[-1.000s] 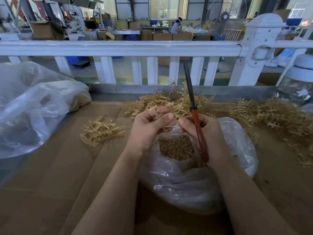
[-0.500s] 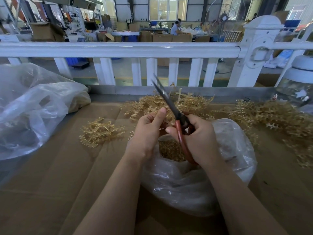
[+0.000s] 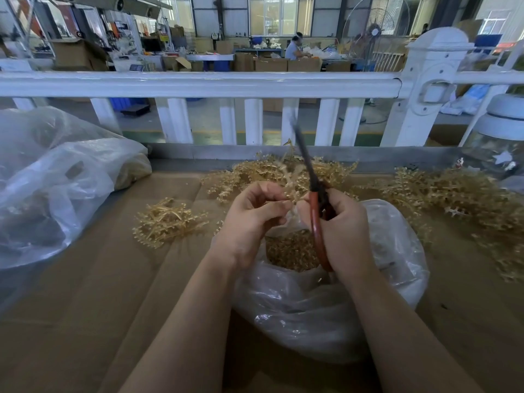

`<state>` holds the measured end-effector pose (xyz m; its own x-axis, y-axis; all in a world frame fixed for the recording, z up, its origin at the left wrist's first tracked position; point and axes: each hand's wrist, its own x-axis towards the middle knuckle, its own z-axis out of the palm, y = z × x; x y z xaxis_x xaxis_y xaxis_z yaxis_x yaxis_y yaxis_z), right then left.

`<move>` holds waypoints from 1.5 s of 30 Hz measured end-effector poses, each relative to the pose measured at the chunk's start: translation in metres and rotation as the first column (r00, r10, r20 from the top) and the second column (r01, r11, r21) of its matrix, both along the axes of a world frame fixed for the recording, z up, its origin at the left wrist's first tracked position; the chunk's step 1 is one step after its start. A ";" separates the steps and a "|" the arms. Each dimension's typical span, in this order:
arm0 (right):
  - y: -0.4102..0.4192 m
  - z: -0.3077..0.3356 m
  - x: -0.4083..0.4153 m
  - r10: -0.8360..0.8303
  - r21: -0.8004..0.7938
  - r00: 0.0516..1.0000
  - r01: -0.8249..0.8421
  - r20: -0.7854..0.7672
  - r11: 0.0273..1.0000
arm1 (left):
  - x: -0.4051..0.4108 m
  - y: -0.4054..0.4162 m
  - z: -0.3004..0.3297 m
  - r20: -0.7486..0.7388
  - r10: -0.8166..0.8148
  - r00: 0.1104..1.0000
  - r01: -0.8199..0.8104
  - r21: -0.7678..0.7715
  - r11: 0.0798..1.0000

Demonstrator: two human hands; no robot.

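Observation:
My left hand pinches a small golden plastic sprig above an open clear plastic bag that holds many small golden cut pieces. My right hand grips red-handled scissors, whose dark blades point up and away, blurred. The two hands meet fingertip to fingertip over the bag's mouth. The far ends of the scissor handles are hidden inside my right palm.
Cardboard covers the table. Golden sprig piles lie at the left, behind the hands and at the right. A large plastic bag fills the left side. A white railing runs along the back, a lidded jar stands at the right.
The scissors have swung from leaning left back to nearly upright. My left hand has lifted a sprig up between the fingertips. Both hands stay over the bag.

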<state>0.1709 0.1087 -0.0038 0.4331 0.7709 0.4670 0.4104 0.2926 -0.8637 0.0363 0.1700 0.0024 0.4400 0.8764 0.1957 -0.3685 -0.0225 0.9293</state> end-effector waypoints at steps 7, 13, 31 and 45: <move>-0.001 0.007 0.004 0.145 0.051 0.927 -0.136 -0.346 0.989 | 0.002 -0.006 0.001 -0.058 0.089 0.994 -0.089 0.014 0.996; -0.003 0.008 0.006 0.269 0.070 0.862 -0.265 -0.431 0.962 | 0.002 -0.009 0.003 -0.166 0.484 0.859 -0.381 0.424 0.822; -0.001 0.005 0.008 0.288 0.029 0.861 -0.304 -0.420 0.952 | -0.002 -0.006 0.003 -0.145 0.131 0.981 -0.077 0.329 0.941; 0.007 -0.007 0.014 0.013 -0.166 1.000 -0.008 0.026 0.986 | -0.010 0.003 -0.001 -0.127 0.189 0.974 -0.152 0.258 0.954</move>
